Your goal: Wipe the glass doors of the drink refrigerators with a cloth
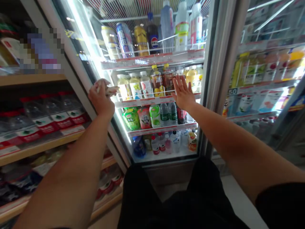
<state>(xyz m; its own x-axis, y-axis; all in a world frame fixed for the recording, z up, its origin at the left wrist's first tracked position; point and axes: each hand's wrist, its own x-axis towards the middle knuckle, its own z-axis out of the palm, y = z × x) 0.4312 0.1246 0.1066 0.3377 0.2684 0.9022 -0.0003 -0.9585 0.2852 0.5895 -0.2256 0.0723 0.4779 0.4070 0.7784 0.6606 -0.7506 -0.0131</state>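
Observation:
My left hand (102, 98) is closed round a crumpled, pale cloth (111, 90) at the left edge of a lit drinks cooler's glass door (133, 70). With fingers stretched out, my right hand (184, 93) lies flat against the glass on the right side and holds nothing. Behind it, partly covered by the fingers, are brown tea bottles (156, 79) on the middle shelf. Pale-labelled bottles (135, 86) stand on that shelf nearer my left hand.
Wooden shelves (71, 132) with red-capped bottles run along the left. A metal door frame (220, 63) separates this cooler from another stocked cooler (262, 73) on the right. My knees (138, 187) are close to the cooler's lower edge (166, 163).

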